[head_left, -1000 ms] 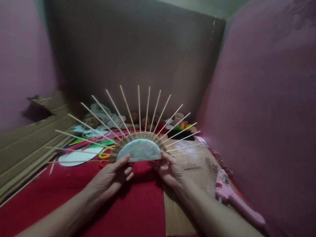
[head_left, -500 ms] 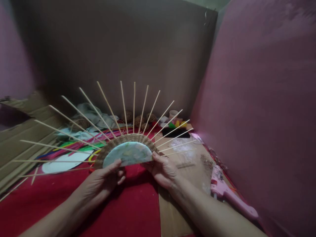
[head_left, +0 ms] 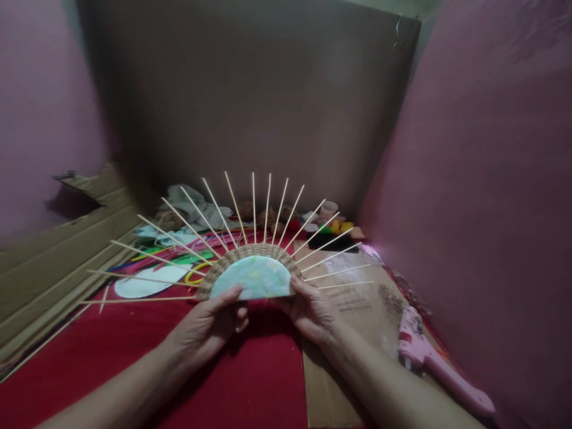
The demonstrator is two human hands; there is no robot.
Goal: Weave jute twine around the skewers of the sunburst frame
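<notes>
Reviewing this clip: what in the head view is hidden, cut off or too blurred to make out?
- Fan-shaped piece: its lower edge is covered by the left hand and right hand.
- Pink glue gun: its tip is lost in blur at the lower right.
- Small items by the back board: too small and dim to identify.
- Cardboard sheet: cut by the bottom edge.

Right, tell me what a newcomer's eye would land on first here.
First, the half-round woven piece with a pale blue-green paper centre and thin wooden sticks fanning out like sun rays, held upright mid-frame between the left hand and right hand. Next, the bright red cloth beneath it. Then the pink glue gun lying on the brown cardboard sheet at the right.
</notes>
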